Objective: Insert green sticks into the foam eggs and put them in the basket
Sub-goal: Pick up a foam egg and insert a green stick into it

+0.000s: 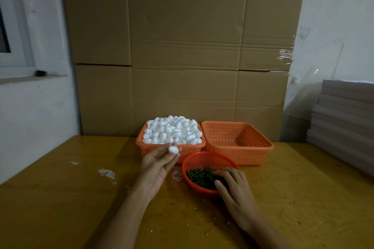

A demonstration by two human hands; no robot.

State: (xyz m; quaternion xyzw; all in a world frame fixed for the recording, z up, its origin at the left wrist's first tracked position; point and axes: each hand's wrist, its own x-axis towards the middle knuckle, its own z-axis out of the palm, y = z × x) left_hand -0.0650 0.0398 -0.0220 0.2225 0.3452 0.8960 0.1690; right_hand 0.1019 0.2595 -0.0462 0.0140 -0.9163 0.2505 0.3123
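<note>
My left hand [156, 164] holds one white foam egg [173, 149] at its fingertips, palm up, just in front of the orange basket [149, 148] heaped with foam eggs [172, 130]. My right hand [234, 192] reaches into the round red bowl [199, 157], its fingers lying among the green sticks [199, 177]; whether it pinches a stick is hidden. An empty orange basket [238, 154] stands to the right of the full one.
The wooden table [60, 198] carries white foam crumbs [106, 173] to the left of my hands. A cardboard sheet [182, 46] stands behind the baskets. Grey boards [344, 123] are stacked at the right edge.
</note>
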